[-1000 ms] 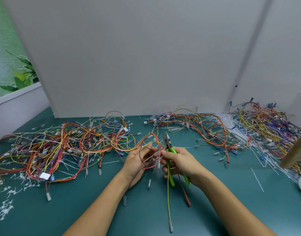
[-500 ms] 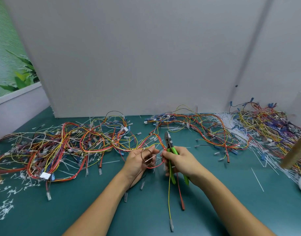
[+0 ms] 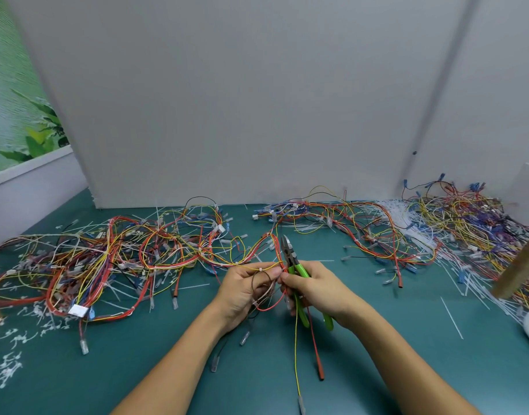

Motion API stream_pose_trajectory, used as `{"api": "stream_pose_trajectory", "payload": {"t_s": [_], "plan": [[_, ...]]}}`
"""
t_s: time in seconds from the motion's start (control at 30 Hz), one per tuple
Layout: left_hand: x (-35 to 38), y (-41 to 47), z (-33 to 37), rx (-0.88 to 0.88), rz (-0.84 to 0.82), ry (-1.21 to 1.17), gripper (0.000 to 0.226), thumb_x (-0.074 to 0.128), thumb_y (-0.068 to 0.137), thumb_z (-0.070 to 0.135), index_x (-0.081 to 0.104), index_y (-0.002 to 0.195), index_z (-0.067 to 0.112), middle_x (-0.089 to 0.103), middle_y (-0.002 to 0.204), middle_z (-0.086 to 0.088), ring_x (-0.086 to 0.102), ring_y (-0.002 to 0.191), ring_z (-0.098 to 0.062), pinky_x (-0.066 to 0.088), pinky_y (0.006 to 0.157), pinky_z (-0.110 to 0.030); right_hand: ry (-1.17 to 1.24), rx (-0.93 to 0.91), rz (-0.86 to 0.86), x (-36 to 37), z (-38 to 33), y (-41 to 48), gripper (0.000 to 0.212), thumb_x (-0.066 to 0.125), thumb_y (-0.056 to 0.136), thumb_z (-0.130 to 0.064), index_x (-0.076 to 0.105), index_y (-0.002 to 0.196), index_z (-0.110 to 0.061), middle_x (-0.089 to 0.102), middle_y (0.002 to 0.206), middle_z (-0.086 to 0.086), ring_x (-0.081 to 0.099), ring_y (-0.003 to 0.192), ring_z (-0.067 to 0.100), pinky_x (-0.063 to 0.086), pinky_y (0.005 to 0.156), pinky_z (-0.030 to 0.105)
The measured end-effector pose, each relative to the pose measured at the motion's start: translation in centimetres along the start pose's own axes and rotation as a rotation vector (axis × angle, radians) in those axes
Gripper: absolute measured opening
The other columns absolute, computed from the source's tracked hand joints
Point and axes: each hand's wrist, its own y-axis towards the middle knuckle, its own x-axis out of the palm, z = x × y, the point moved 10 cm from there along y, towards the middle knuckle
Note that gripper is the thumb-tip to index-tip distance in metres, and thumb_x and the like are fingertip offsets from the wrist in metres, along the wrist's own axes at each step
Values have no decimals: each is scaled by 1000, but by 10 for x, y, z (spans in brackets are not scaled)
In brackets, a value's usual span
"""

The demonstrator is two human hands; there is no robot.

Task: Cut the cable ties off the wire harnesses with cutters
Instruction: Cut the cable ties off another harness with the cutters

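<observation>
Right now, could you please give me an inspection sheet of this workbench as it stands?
Surface: teal table top, bare in front, littered at the sides.
Job's things: green-handled cutters, tip pointing away; wire harness bundle with a small white cable tie on its yellow wire.
Clutter: cut tie scraps at the left edge; loose white ties far right.
Grippers: left hand holds the wire harness bundle; right hand grips the cutters and pinches the wires.
Cables: harness pile on the left; second pile on the right.
Surroundings: grey partition wall; plant picture at left; wooden post at right.
</observation>
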Motion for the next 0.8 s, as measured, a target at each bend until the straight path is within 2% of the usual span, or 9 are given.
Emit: {"api": "stream_pose_trajectory", "payload": {"t_s": [0.1, 0.2, 0.33, 0.5, 0.67, 0.8], "plan": [[-1, -1, -1, -16, 16, 3, 27, 80, 69, 18, 79, 90, 2, 72, 91, -19, 60, 83, -26, 48, 76, -27, -46, 17, 21, -1, 2, 0, 20, 58, 103, -18, 60, 88, -5, 64, 67, 8, 64, 62, 27, 55, 62, 38], [-2, -2, 1, -16, 36, 26, 18, 77, 72, 18, 80, 84, 4, 66, 76, -13, 55, 66, -17, 44, 66, -21, -47, 21, 86, -4, 2, 0, 23, 62, 100, -22, 61, 83, -7, 67, 62, 4, 67, 56, 21, 54, 55, 31], [-6, -1, 2, -4, 67, 44, 13, 72, 81, 11, 79, 70, 7, 64, 61, -6, 56, 51, -10, 47, 54, -16, -57, -32, 209, -16, -3, 0, 11, 72, 92, -19, 67, 90, -9, 66, 62, -4, 63, 56, 15, 56, 56, 27], [-5, -2, -4, -56, 44, 52, 14, 78, 70, 20, 79, 73, 6, 67, 63, -10, 57, 48, -13, 49, 51, -19, -7, -108, 299, -25, -11, -2, 19, 76, 85, -9, 66, 100, -15, 71, 82, -8, 63, 63, 16, 61, 69, 43], [-5, -2, -5, -52, 25, 71, 20, 80, 69, 22, 79, 77, 4, 68, 65, -11, 58, 50, -14, 49, 53, -19, -104, -114, 264, -20, -10, 0, 9, 70, 87, -13, 67, 95, -18, 69, 72, -5, 64, 64, 13, 61, 72, 46], [-1, -2, -4, -44, 0, 53, 16, 78, 71, 17, 79, 81, 5, 70, 69, -12, 62, 53, -15, 51, 55, -19, -169, -145, 242, -16, -15, 0, 20, 60, 89, -6, 68, 95, -24, 72, 80, 0, 68, 71, 21, 61, 77, 46]]}}
